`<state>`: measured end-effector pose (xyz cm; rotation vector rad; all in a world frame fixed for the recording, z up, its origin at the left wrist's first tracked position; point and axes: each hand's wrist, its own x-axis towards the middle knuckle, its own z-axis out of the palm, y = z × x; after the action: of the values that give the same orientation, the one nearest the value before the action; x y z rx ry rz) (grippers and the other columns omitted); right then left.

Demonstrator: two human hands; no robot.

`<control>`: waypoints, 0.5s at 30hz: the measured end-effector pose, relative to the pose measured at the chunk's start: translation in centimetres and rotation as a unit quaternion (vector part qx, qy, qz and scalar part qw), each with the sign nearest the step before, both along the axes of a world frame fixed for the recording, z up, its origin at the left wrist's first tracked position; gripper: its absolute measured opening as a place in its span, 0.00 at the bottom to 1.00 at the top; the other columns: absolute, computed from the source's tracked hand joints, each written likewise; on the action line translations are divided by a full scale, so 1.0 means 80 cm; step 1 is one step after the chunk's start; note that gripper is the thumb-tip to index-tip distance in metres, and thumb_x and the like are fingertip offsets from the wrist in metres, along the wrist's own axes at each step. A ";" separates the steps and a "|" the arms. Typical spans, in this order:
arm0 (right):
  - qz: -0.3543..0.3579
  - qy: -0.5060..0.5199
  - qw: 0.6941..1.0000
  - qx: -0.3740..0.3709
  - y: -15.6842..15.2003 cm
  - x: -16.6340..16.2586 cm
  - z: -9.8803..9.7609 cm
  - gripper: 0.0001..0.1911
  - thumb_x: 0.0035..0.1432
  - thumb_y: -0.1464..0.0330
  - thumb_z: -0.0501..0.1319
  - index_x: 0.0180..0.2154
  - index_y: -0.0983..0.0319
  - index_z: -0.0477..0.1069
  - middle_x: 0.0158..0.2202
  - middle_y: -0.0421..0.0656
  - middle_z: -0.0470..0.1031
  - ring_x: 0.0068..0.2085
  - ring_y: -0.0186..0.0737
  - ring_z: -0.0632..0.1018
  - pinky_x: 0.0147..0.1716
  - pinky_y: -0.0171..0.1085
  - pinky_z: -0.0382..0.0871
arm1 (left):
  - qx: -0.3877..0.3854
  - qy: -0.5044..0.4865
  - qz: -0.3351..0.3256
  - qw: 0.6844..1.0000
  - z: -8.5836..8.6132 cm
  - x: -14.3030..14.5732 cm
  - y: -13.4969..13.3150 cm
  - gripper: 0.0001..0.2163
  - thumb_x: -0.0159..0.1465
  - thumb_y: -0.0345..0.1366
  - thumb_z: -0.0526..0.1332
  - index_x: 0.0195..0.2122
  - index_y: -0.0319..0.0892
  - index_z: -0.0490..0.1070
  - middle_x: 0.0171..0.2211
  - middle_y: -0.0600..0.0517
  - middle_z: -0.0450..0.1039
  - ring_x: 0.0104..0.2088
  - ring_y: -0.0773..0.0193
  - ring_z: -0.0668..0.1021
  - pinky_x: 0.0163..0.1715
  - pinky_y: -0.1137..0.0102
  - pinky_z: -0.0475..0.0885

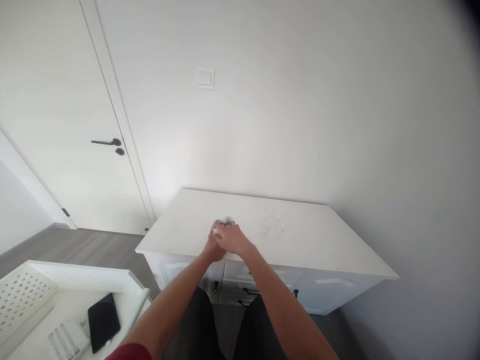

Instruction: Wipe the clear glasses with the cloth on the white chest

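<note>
My left hand (pixel 213 246) and my right hand (pixel 232 239) are pressed together over the front part of a white cabinet top (pixel 311 240). Between them bulges a crumpled white wad (pixel 226 220), which looks like tissue or soft paper with greyish marks. Fingers of both hands curl around it, and the right hand lies partly across the left. Most of the wad is hidden by the hands. To the right of them, small grey and white scraps (pixel 275 220) are scattered on the cabinet top.
Below the cabinet top are doors and drawers with black handles (pixel 250 291). At the lower left, a white desk (pixel 37 332) with raised sides holds a black tablet (pixel 104 322) and a white box-like item (pixel 68 340). A white door (pixel 67 125) stands at the left.
</note>
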<state>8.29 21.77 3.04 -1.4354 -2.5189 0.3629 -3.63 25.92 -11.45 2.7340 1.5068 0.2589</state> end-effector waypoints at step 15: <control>-0.037 0.133 0.982 0.132 0.007 0.014 0.011 0.13 0.73 0.62 0.48 0.51 0.57 0.67 0.45 0.44 0.78 0.44 0.43 0.76 0.49 0.40 0.63 | -0.049 -0.008 0.021 0.999 0.000 0.000 0.004 0.28 0.74 0.42 0.46 0.74 0.45 0.48 0.74 0.43 0.48 0.74 0.42 0.46 0.69 0.41 0.45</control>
<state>9.42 22.33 3.89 -1.2807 -2.1997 0.1830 -3.65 26.28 -11.45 2.6212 1.5324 0.2017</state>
